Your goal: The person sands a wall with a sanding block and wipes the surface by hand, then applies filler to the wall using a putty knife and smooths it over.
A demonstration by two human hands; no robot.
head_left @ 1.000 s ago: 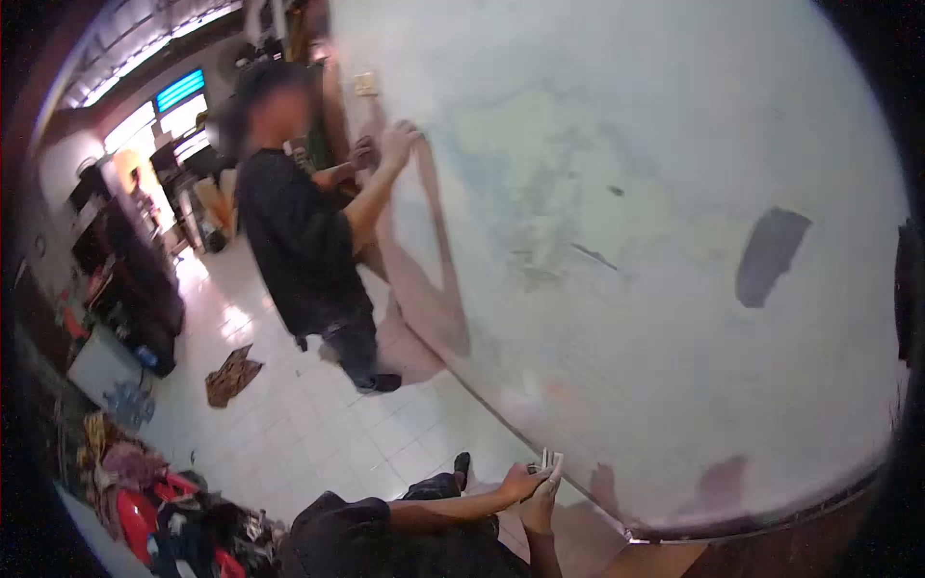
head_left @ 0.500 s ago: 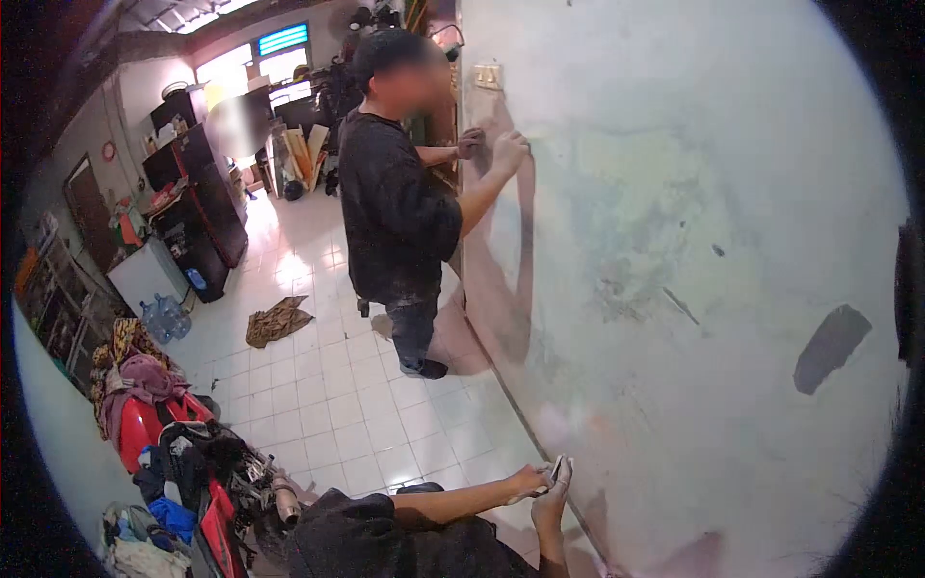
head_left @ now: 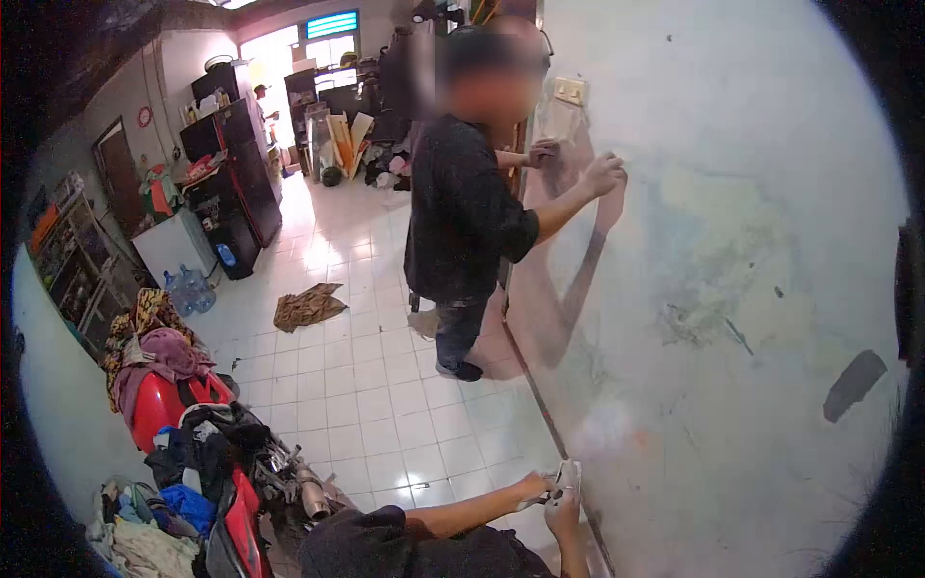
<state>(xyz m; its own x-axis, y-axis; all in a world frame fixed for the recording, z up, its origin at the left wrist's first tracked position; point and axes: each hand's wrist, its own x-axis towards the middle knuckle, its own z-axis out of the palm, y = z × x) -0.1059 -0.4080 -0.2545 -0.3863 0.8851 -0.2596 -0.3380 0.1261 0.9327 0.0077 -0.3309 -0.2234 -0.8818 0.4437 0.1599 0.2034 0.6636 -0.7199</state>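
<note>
At the bottom of the view, my left hand and my right hand are close together beside the base of the wall. My left hand's fingers are closed at a small pale and dark object. My right hand is closed round the lower part of the same object, which is too small and blurred to name. Pale residue seems to coat my fingers.
A co-worker in dark clothes stands ahead, both hands at the wall near a switch plate. A brown cloth lies on the tiled floor. A red motorcycle piled with clothes stands at left.
The camera view has turned left, so the room and co-worker appear farther right. My hands remain together, and more of the pale object shows above them.
</note>
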